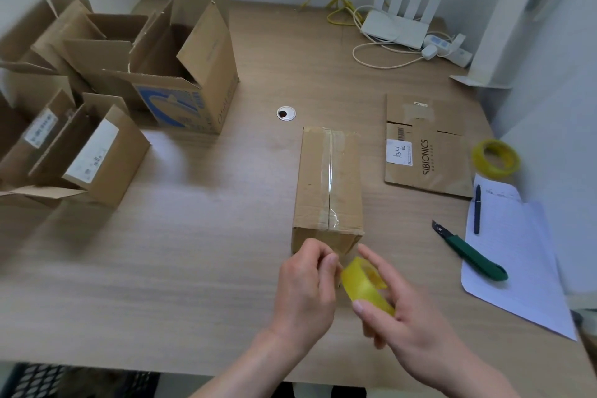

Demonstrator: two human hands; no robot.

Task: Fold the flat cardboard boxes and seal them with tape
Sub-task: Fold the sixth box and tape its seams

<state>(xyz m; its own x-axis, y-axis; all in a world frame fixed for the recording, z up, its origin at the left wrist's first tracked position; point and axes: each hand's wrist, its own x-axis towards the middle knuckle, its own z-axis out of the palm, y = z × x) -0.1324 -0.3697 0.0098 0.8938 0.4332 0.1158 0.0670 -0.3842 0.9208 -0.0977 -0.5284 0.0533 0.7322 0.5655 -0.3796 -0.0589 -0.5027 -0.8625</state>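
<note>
Cardboard box (328, 184), its top seam taped, stands on the wooden table (193, 252). Just before it, the right hand (407, 310) grips a yellow tape roll (363, 289). The left hand (307, 284) pinches at the roll's edge.

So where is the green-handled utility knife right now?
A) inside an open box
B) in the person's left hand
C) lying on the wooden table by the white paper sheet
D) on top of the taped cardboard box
C: the green-handled utility knife lies on the wooden table, its handle end overlapping the white paper sheet.

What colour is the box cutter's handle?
Dark green, on the box cutter; head view shows it.
</note>
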